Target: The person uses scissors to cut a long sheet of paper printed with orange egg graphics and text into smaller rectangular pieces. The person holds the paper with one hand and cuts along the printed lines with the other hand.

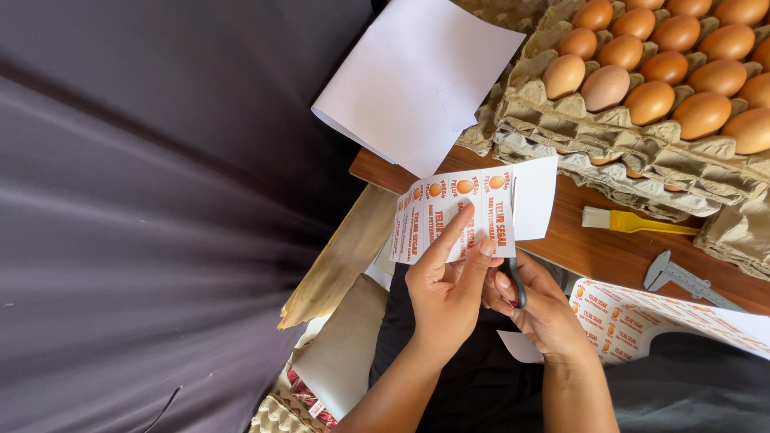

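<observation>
My left hand pinches a white sheet of printed labels with orange round marks and orange print, thumb and fingers on its lower edge. My right hand sits just to the right of it, fingers through the dark handles of scissors. The scissor blades run up into the sheet along a cut beside a blank white flap. Both hands are over my lap, at the near edge of a brown wooden table.
Stacked cardboard egg trays hold several brown eggs at the top right. A yellow-handled brush, a metal caliper, another printed label sheet and blank white paper lie around. Dark fabric fills the left.
</observation>
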